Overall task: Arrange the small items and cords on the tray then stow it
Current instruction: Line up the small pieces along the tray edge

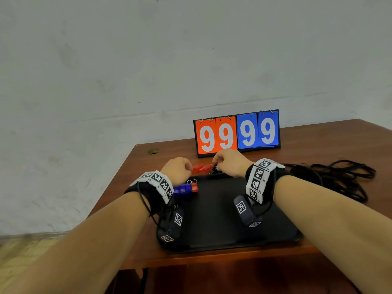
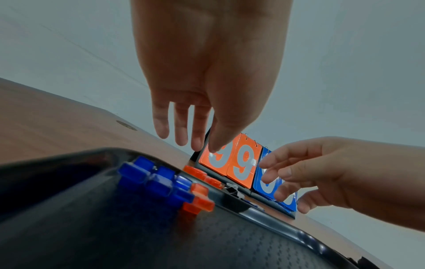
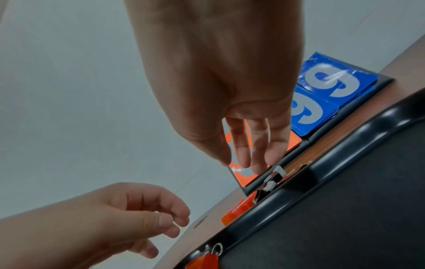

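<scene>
A black tray [image 1: 222, 219] lies on the wooden table. Several blue key tags [image 1: 182, 188] and one red tag [image 1: 194, 187] sit in its far left corner, also visible as blue tags [image 2: 149, 178] in the left wrist view. More red tags [image 1: 200, 168] lie on the table just beyond the tray's far rim, next to a black and metal clip [image 3: 273, 180]. My left hand [image 1: 180, 168] hovers at their left, fingers [image 2: 181, 127] hanging straight and holding nothing. My right hand [image 1: 229, 164] hovers at their right above the clip, fingers [image 3: 257, 154] relaxed and empty. A tangled black cord [image 1: 339, 177] lies right of the tray.
A flip scoreboard [image 1: 237, 132] reading 9999 stands right behind the red tags, close to both hands. The table's left edge [image 1: 118, 177] runs near the tray. A plain wall stands behind the table.
</scene>
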{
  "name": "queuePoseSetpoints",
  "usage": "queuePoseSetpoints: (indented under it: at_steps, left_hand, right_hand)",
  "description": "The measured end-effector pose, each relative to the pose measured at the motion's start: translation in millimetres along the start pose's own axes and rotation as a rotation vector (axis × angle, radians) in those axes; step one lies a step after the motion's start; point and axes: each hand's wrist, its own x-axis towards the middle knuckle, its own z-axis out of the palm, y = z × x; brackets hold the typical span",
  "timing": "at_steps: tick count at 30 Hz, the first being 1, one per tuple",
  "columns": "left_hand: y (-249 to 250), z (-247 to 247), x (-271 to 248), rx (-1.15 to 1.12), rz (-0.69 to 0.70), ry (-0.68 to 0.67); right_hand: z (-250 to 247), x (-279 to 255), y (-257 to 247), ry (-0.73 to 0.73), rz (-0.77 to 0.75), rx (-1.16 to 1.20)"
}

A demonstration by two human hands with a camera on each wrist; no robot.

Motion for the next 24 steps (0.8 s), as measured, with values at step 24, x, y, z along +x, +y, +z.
queuePoseSetpoints:
  at_steps: [24]
  left_hand:
    - [7,35,68,0.075,-0.044,-0.171]
  right_hand:
    - [26,60,15,-0.280,-0.135,-0.180]
